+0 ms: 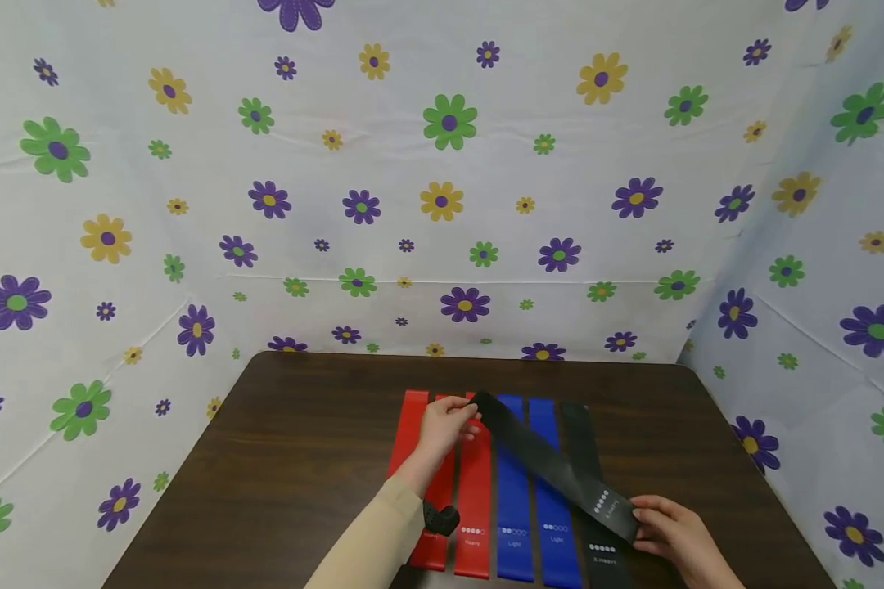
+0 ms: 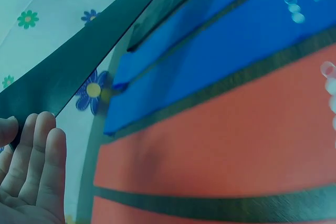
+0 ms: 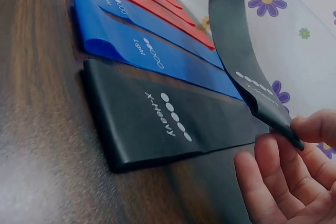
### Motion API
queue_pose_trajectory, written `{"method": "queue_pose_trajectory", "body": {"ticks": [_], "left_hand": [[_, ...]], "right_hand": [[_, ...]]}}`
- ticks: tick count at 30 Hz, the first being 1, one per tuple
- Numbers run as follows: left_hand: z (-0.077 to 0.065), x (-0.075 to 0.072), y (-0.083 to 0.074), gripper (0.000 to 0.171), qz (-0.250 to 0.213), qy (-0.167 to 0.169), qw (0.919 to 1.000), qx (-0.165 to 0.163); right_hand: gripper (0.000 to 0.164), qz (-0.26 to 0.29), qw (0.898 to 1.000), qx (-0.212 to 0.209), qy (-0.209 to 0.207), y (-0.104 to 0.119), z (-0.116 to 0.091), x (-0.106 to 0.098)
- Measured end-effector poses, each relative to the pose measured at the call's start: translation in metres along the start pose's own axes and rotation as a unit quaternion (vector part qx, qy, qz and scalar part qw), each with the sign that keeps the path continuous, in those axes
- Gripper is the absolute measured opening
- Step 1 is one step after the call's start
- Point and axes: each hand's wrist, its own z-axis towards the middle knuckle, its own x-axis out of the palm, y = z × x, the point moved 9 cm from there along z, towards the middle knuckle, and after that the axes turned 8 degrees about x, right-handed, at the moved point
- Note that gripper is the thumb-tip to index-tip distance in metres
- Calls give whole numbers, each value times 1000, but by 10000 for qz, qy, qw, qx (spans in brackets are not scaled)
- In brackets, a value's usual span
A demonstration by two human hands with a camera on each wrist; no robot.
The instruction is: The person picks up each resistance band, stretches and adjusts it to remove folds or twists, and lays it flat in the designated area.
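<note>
A black X-Heavy resistance band [image 1: 534, 458] is held up at a slant between both hands, above the row of other bands. My left hand [image 1: 445, 427] pinches its far end between thumb and fingers. At its near end, which carries white dots and lettering, my right hand [image 1: 670, 528] pinches the corner, as the right wrist view also shows. Beneath it another black X-Heavy band [image 3: 142, 119] lies flat on the table. Beside that are two blue Light bands [image 1: 514, 491] [image 1: 557, 532], partly covered by the held band. Several red bands [image 1: 475, 499] lie further left, under my left arm.
The dark wooden table [image 1: 265, 458] has rounded far corners. Flower-patterned white cloth [image 1: 383, 147] hangs behind it and along both sides. A black wrist device [image 1: 440, 519] is worn on the left wrist, over a cream sleeve [image 1: 372, 536].
</note>
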Motion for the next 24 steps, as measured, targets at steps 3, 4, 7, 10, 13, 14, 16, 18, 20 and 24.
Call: {"method": "queue_pose_trajectory", "body": {"ticks": [3,4,7,10,13,14,16,18,20,24], "left_hand": [[4,8,-6,30,-6,72,10000,48],[5,11,-9,30,-12,101,9999,81],[4,20,-21,27,-69,193,9997,144],[6,28,-22,25,-147,219,9994,226],[9,35,-20,23,-65,210,9992,323],[12,37,-16,23,-1,209,9991,356],[13,42,-16,22,168,230,9988,395],[14,46,-16,21,315,268,9981,447],[16,52,-15,20,387,308,9978,451],[19,62,-16,20,386,383,9971,535]], "right_hand": [[17,63,9999,-7,144,-3,-2,-1],[17,66,9999,3,148,-4,-2,-2],[17,70,9999,114,108,-8,-4,-5],[17,106,9996,232,124,-12,-5,-7],[15,165,9993,267,186,-14,-7,-10],[15,176,9993,275,184,-15,-8,-10],[15,162,9994,287,132,-16,-9,-11],[17,66,9995,301,51,-17,-10,-13],[21,-88,9996,282,-52,-18,-11,-14],[31,-434,9988,168,-157,-19,-12,-16]]}}
